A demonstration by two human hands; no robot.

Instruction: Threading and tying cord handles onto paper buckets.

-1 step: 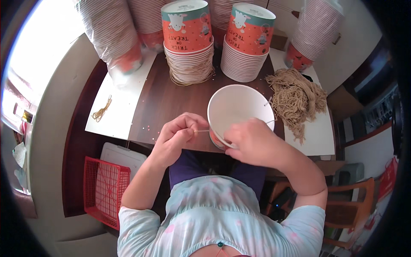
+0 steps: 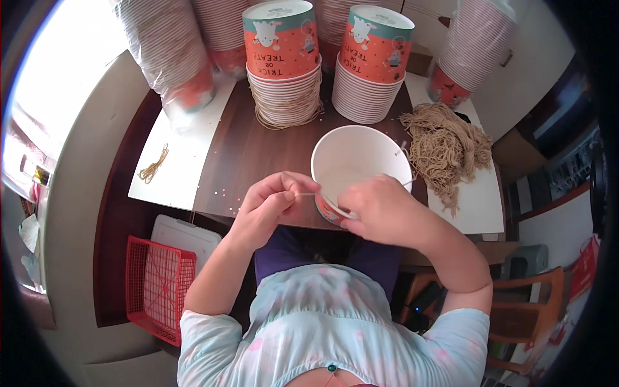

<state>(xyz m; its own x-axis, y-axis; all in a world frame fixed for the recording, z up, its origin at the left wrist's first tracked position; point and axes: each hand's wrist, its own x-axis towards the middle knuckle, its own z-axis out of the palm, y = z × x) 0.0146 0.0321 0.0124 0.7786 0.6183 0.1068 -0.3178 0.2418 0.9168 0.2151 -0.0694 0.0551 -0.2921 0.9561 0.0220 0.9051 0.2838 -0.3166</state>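
Note:
A white-lined paper bucket (image 2: 351,155) with an orange printed outside stands upright, mouth up, at the near edge of the table. My left hand (image 2: 271,203) is closed, pinching a thin pale cord (image 2: 305,194) between thumb and fingers; the cord runs to the bucket's left rim. My right hand (image 2: 382,209) grips the bucket's near rim, fingers inside and thumb outside; its fingertips are partly hidden behind the wall. Two short pale ends stick out by the bucket's right rim.
Two upside-down stacks of orange buckets (image 2: 282,48) (image 2: 376,48) stand behind, one with cords draped round it. A heap of tan cord (image 2: 445,145) lies right, a small cord bundle (image 2: 153,164) left. Wrapped stacks (image 2: 161,51) line the back. A red basket (image 2: 160,284) sits below left.
The bucket and my right hand have shifted very slightly away from me and to the left. My left hand keeps its pinch on the cord.

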